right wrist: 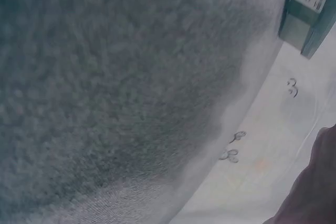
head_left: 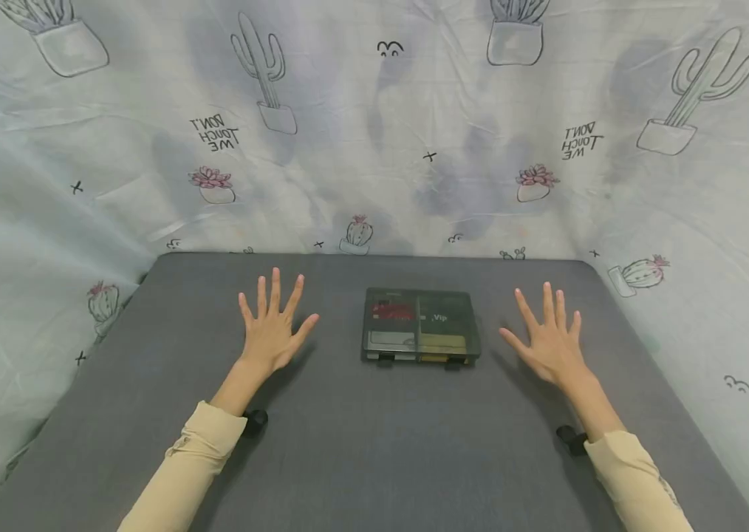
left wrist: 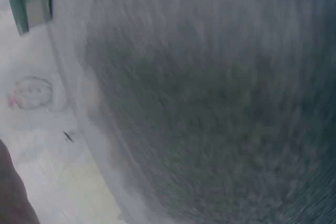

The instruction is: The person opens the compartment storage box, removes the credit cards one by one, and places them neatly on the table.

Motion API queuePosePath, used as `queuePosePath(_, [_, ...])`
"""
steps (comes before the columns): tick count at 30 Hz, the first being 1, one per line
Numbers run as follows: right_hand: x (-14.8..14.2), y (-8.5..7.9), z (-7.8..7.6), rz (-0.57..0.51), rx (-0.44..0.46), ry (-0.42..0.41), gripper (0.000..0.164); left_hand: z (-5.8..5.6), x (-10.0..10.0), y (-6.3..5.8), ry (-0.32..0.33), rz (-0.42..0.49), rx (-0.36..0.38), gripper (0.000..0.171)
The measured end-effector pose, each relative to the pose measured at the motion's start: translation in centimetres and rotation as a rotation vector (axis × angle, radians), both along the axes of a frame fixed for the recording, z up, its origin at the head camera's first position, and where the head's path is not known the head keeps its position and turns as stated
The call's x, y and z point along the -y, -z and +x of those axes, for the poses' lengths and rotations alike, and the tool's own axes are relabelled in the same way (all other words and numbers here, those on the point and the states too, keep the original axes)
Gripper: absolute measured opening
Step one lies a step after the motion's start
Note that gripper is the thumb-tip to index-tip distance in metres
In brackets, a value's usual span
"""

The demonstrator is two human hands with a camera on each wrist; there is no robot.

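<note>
Dark green, the box (head_left: 418,327) is flanked by the left hand (head_left: 268,336) and the nearer right hand (head_left: 552,350), long axis laid crosswise; both are spread wide, nothing gripped.

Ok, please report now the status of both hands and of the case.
Left hand and right hand: fingers spread, holding nothing. Translucent case closed, on grey table between them. No obstacle seen on the way to it.

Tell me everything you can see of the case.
Boxy and dark green, the case looks like see-through plastic, with a central divider, reddish, whitish and yellowish patches, "Vip" lettering and two latches along its near edge. It appears shut, lying flat on the table between the left hand and right hand, neither touching it.
</note>
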State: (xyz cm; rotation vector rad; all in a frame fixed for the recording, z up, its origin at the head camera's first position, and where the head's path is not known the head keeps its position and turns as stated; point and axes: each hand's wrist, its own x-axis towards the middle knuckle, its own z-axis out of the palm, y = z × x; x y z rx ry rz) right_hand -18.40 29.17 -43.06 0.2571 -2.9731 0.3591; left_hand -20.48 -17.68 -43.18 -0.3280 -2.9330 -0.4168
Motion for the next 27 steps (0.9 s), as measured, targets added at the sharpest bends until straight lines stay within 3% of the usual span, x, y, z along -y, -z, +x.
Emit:
queuePosePath(10, [2.3,0.0,0.6,-0.038,0.005,-0.157,0.073,2.7,-2.4,-0.3,0.184,0.029,0.09,0.071])
queuePosePath(17, [3.1,0.3,-0.3,-0.236,0.129,-0.385,0.063,4.2,-3.9,-0.4,0.356,0.144,0.056,0.065])
queuePosePath(22, [3.0,0.6,-1.3,-0.287,0.082,-0.556,0.055,4.4,-5.4,-0.1,0.492,0.321,0.036,0.048])
queuePosePath(25, [2.9,0.8,-1.7,-0.293,0.058,-0.6,0.047,4.2,-6.4,0.2,0.524,0.489,0.068,0.033])
queuePosePath(27, [2.8,0.8,-1.8,-0.299,0.071,-0.601,0.043,4.0,-6.9,0.4,0.515,0.602,0.132,0.024])
